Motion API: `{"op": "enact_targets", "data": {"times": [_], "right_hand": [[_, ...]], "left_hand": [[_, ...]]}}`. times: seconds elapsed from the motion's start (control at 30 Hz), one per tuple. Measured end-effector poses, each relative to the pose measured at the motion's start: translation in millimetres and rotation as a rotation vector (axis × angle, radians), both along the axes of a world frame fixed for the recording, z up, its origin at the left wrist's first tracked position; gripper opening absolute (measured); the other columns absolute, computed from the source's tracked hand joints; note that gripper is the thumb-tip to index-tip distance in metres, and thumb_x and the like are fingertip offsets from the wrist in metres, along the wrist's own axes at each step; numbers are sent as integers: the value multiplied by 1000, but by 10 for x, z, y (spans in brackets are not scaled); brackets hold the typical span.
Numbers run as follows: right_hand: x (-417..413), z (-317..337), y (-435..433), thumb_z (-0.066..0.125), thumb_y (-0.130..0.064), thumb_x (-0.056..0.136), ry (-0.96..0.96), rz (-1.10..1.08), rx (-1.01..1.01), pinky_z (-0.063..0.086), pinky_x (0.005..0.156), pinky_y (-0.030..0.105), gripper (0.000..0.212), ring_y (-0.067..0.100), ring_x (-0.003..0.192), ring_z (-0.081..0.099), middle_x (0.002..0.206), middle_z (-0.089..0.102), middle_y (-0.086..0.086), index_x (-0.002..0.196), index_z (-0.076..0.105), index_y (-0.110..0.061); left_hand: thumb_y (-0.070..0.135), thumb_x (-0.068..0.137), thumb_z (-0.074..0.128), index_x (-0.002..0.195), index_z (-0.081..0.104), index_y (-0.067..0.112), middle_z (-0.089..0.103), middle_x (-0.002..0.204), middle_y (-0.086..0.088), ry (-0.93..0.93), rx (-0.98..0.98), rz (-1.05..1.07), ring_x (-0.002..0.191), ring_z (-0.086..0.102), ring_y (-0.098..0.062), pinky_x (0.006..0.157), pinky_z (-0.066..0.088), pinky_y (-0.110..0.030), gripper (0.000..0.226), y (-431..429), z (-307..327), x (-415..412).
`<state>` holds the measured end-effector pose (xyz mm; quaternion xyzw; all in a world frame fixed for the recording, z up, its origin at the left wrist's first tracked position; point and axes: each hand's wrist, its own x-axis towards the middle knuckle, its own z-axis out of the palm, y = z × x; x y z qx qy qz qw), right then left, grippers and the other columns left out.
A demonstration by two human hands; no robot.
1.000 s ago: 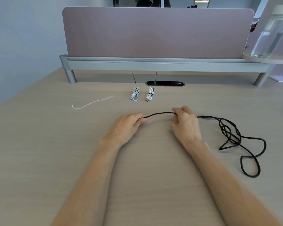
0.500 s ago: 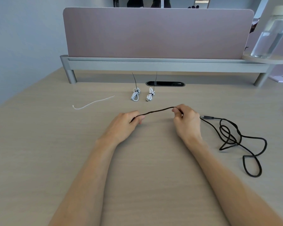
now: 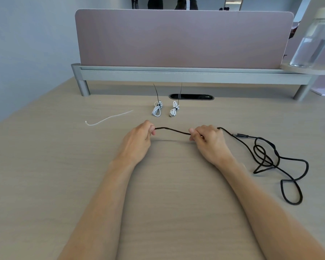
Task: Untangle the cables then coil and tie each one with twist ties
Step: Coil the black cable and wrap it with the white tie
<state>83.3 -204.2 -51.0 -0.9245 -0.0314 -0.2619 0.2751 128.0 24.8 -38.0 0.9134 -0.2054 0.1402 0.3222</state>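
A black braided cable (image 3: 172, 130) stretches between my two hands above the wooden desk (image 3: 45, 166). My left hand (image 3: 137, 141) pinches its left end. My right hand (image 3: 209, 140) grips it further along. Beyond my right hand the cable trails to the right in loose tangled loops (image 3: 266, 158), and its plug (image 3: 241, 135) lies on the desk. Two small white cables, one (image 3: 157, 109) beside the other (image 3: 174, 110), lie coiled behind my hands, each bound with a black tie. A loose white tie (image 3: 109, 118) lies at the left.
A pink divider panel (image 3: 182, 38) on a grey rail (image 3: 176, 74) closes the back of the desk. A clear water bottle (image 3: 311, 38) stands on a round shelf at the right. A dark cable slot (image 3: 191, 96) sits under the rail.
Both hands have lifted slightly and moved apart, drawing the black cable straighter between them. The loose loops at the right have shifted a little.
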Motion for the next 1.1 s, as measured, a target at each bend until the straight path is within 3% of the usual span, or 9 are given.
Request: {"op": "enact_targets", "data": {"times": [0.23, 0.33, 0.47, 0.53, 0.6, 0.67, 0.77, 0.93, 1.1], "right_hand": [[-3, 7, -193, 66, -13, 85, -45, -104, -123, 14, 71, 29, 10, 21, 84, 49, 85, 63, -5, 77, 62, -17], [-21, 16, -87, 62, -1, 69, 37, 2, -86, 22, 77, 28, 30, 21, 97, 58, 103, 58, -1, 96, 60, -15], [-69, 33, 181, 65, -28, 77, 127, 135, -156, 23, 95, 28, 59, 10, 115, 52, 126, 56, -7, 133, 51, -19], [-117, 82, 273, 64, -26, 87, 161, 244, -2, 37, 95, 26, 35, 10, 101, 58, 107, 66, -8, 121, 62, -18], [-158, 136, 313, 64, -25, 91, 206, 300, 173, 44, 69, 24, 13, 9, 69, 55, 74, 64, -7, 92, 70, -14], [-194, 180, 330, 64, -29, 91, 256, 324, 306, 31, 51, 21, 26, 7, 52, 36, 54, 44, -8, 78, 68, -7], [-224, 237, 316, 57, -30, 96, 283, 318, 396, 21, 46, 19, 35, 7, 48, 25, 48, 27, -12, 74, 69, -6], [-185, 333, 267, 46, -14, 99, 157, 234, 767, 20, 46, 21, 33, 8, 48, 24, 51, 30, -9, 71, 63, -14], [-162, 368, 238, 44, -17, 102, 2, 140, 890, 19, 48, 28, 31, 13, 49, 22, 53, 29, -2, 73, 56, -16]], "left_hand": [[51, 96, 43, 72, 46, 8, 52, 60, -2, 47, 50, 25, 65, 50, -30, 60, 40, -37, 50, -22, 41, -32], [46, 99, 40, 76, 43, 14, 45, 59, 0, 82, 26, -76, 61, 42, -23, 56, 33, -34, 39, -110, 43, -84], [42, 99, 39, 81, 50, 22, 48, 60, 2, 72, 46, -148, 62, 45, -18, 60, 35, -32, 29, -183, 29, -125], [40, 100, 40, 81, 49, 22, 50, 61, 3, 65, 22, -161, 62, 45, -17, 60, 35, -34, 28, -203, 28, -123], [38, 100, 41, 80, 49, 19, 49, 61, 4, 77, -38, -164, 61, 45, -18, 60, 36, -35, 29, -204, 34, -110], [39, 100, 42, 79, 50, 17, 48, 61, 4, 96, -90, -136, 60, 42, -20, 58, 36, -34, 31, -197, 30, -95], [41, 100, 42, 72, 47, 15, 41, 57, 7, 188, -196, -91, 52, 35, -14, 52, 31, -29, 38, -217, 65, -105], [54, 98, 39, 72, 38, 24, 18, 60, 7, 872, -449, -328, 47, 10, -9, 42, 5, -21, 40, -174, 252, -197], [44, 102, 37, 93, 58, 18, 20, 59, 5, 942, -293, -509, 46, 10, -9, 40, 7, -20, 35, -180, 296, -290]]}}
